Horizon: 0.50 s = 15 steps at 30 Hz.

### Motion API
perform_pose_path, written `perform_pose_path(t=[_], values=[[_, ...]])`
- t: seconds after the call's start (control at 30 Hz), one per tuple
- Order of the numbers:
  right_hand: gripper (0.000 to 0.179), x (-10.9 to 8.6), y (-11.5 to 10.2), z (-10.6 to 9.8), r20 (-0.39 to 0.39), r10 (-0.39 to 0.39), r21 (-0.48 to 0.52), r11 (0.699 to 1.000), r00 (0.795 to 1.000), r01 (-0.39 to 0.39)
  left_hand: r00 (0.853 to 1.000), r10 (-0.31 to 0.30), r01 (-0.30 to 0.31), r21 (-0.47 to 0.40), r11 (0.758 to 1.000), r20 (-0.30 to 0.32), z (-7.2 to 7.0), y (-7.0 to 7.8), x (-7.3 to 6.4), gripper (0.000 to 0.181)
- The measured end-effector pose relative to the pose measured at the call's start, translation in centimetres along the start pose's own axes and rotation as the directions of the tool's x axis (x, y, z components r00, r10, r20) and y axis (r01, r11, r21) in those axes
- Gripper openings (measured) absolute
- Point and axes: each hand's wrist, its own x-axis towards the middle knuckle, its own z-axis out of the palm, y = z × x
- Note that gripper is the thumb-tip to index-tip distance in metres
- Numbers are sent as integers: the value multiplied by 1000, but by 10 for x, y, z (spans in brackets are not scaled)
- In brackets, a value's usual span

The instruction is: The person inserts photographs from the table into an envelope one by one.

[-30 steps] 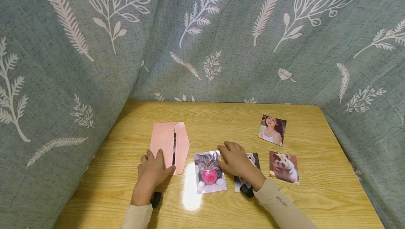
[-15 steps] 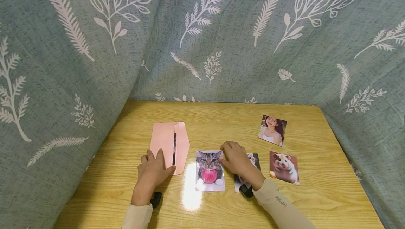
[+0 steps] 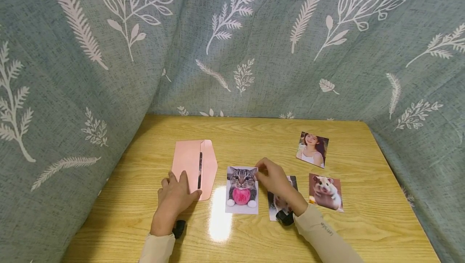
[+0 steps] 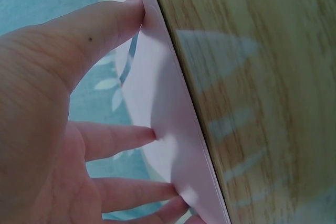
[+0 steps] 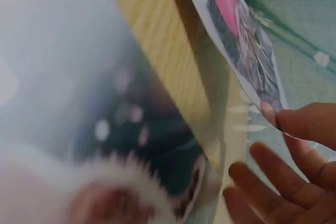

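My left hand [image 3: 177, 194] rests with spread fingers on a pink envelope [image 3: 187, 154], whose flap side faces right; a dark strip shows in its slot. In the left wrist view the fingertips and thumb press on the envelope [image 4: 178, 129]. My right hand [image 3: 273, 180] pinches the upper right corner of a photo of a cat with a pink apple [image 3: 241, 190] between thumb and finger. The right wrist view shows that photo [image 5: 249, 51] tilted up at its pinched corner. Beneath the right wrist lies another cat photo [image 3: 274, 210], partly hidden by the hand and wrist.
Farther right on the wooden table [image 3: 250, 146] lie a hamster photo [image 3: 325, 192] and, behind it, a photo of a person in a white top [image 3: 313, 150]. A green leaf-patterned cloth [image 3: 232, 53] hangs around the back and sides.
The cat-and-apple photo has turned straighter and shifted slightly up and to the right. My right hand moved with it and now pinches its corner. The left hand stays put.
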Motion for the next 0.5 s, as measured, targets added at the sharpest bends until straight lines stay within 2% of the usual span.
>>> perform_pose_path(t=[0.1,0.27,0.5], values=[[16,1,-2,-2,-16,35,95,995,999,-33,1000,1,-1,1,1000,2,0,0,0,89],[23,3,-5,-5,2,96,220,971,995,-94,1000,3,-3,5,1000,2,0,-1,0,89],[26,8,-2,-3,54,171,399,899,984,-178,1000,3,-3,2,1000,3,0,-1,0,89]])
